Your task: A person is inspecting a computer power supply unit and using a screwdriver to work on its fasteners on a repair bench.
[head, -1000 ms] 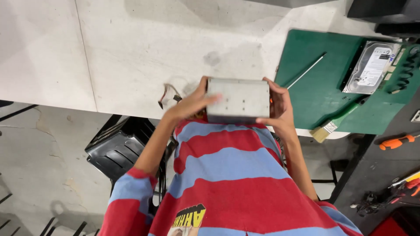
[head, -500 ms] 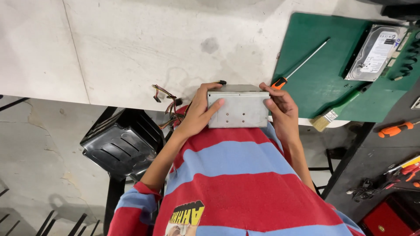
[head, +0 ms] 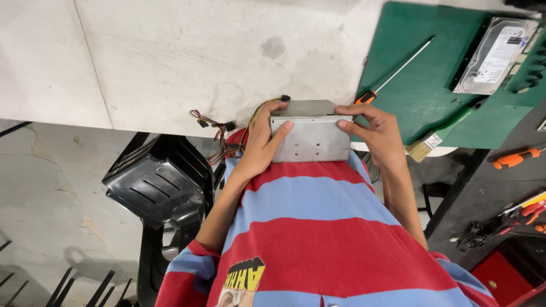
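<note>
I hold a grey metal power supply box [head: 311, 133] at the near edge of the white table [head: 170, 62], tilted toward my chest. My left hand [head: 263, 142] grips its left side, fingers spread over the front face. My right hand [head: 375, 131] grips its right side. A bundle of coloured wires with black connectors [head: 219, 133] hangs from the box to the left, over the table edge.
A green mat [head: 421, 85] lies to the right with a long orange-handled screwdriver [head: 392, 71], a hard drive [head: 495, 57] and a paintbrush [head: 441, 136]. A black plastic chair [head: 156, 187] stands at my left. Tools and a red box [head: 506, 273] sit at the right.
The box has come nearer to the table edge and my chest, and its wires now trail out to the left. Both hands have stayed on it.
</note>
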